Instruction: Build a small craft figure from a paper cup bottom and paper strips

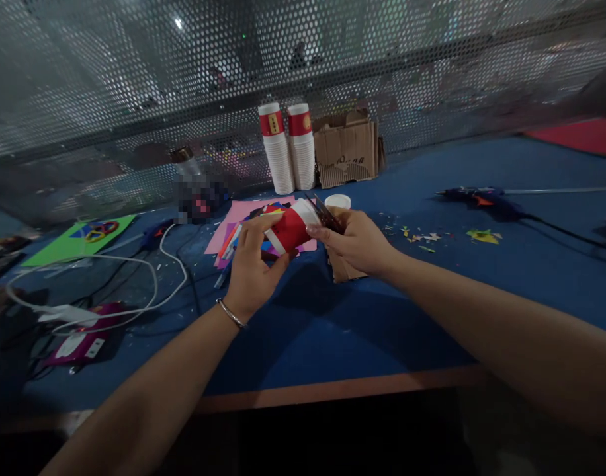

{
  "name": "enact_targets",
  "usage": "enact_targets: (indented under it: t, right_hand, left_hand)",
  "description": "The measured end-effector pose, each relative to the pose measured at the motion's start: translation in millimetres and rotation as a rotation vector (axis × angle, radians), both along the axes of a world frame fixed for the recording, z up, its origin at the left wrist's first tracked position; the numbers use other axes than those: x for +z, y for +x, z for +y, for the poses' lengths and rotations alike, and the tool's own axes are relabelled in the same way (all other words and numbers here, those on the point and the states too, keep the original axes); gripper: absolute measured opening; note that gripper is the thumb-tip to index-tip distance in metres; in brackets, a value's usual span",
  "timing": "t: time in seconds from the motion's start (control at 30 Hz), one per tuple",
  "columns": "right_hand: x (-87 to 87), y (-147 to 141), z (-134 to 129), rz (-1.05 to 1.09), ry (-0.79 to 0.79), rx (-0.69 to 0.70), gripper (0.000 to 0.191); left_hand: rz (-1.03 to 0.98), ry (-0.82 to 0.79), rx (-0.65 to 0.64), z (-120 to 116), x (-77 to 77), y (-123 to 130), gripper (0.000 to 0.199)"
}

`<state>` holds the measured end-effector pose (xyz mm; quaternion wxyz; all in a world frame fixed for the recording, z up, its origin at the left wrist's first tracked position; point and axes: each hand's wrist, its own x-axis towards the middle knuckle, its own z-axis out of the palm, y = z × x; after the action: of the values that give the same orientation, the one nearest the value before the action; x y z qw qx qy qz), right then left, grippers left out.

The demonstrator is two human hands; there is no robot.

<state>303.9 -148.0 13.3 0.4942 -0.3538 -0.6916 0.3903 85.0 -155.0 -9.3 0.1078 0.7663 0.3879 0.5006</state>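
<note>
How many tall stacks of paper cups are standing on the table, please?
2. The left stack and the right stack stand side by side, just left of the cardboard box. More could be hidden behind the box.

A red paper cup with white bands at both ends and a pair of dark scissors are held close together.
The cup is gripped on its side, tilted, by the left hand, its right-hand end raised; small dark markings are borne on the red. By the right hand the scissors are held at that raised white end, the blades pointed up and leftward; whether the paper is touched by them cannot be told.
</note>
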Motion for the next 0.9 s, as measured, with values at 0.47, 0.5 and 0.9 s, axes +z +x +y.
enact_targets:
  t: [0.47, 0.5, 0.9]
  right_hand:
    - [-3.7, 6.1, 0.0, -0.004, 0.087, -0.144, 0.033]
    - [-2.7, 5.9, -2.0, 0.008, 0.073, -0.168, 0.036]
    - [0.3, -14.8, -29.4, 0.000, -0.140, 0.122, 0.057]
  left_hand:
    - [-0.675, -0.406, -0.159, 0.1, 3.2, 6.3, 0.057]
    - [-0.643, -0.346, -0.128, 2.4, 1.9, 4.4, 0.061]
    - [-0.489, -0.197, -0.169, -4.6, -1.1, 10.3, 0.049]
